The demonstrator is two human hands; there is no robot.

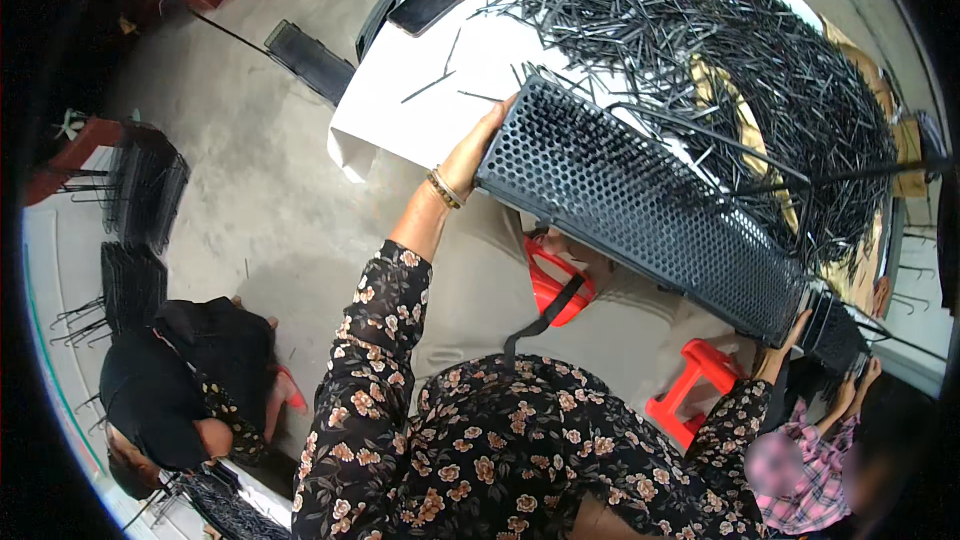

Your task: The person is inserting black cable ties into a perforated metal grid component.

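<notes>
A long black rack with rows of round holes [610, 180] is held up at a tilt along the near side of the table. My left hand [478, 148] grips its left end. At its lower right end my right hand [793, 337] is closed on the edge, the fingers partly hidden. Dark thin pieces show in many holes of the upper part, while bare holes show toward the lower left. Just beyond the rack lies a big heap of thin black stick-like pieces [790, 70], and a black wire handle crosses in front of it.
The table has a white cover [390, 120] with a phone [437, 0] on it. Red stools [695, 390] stand below. Black racks [145, 190] are stacked at the left. One person [190, 370] sits at lower left; another in a plaid shirt [810, 480] works at lower right.
</notes>
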